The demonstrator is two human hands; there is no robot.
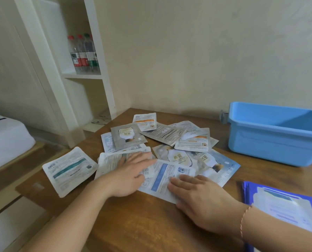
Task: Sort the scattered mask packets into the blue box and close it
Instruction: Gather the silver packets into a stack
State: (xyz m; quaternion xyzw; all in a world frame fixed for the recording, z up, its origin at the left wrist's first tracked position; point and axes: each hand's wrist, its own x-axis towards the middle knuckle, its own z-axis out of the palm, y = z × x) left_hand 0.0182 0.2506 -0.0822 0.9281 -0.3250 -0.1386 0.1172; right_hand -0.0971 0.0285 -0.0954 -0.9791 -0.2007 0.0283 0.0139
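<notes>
Several mask packets point(169, 142) lie scattered and overlapping on the wooden table point(133, 224). One packet with a teal stripe point(69, 170) lies apart at the left edge. The blue box point(271, 135) stands without a lid at the right rear, and what shows of its inside is bare. My left hand point(131, 173) rests flat, fingers straight, on a white packet near the pile's front. Beside it my right hand point(197, 193) lies flat on a packet with a blue stripe point(160, 177).
A dark blue flat lid or folder with a white label point(287, 206) lies at the right front corner. A white shelf unit point(82, 70) with bottles point(83, 53) stands behind left. A bed point(4, 139) is at far left. The wall runs close behind the table.
</notes>
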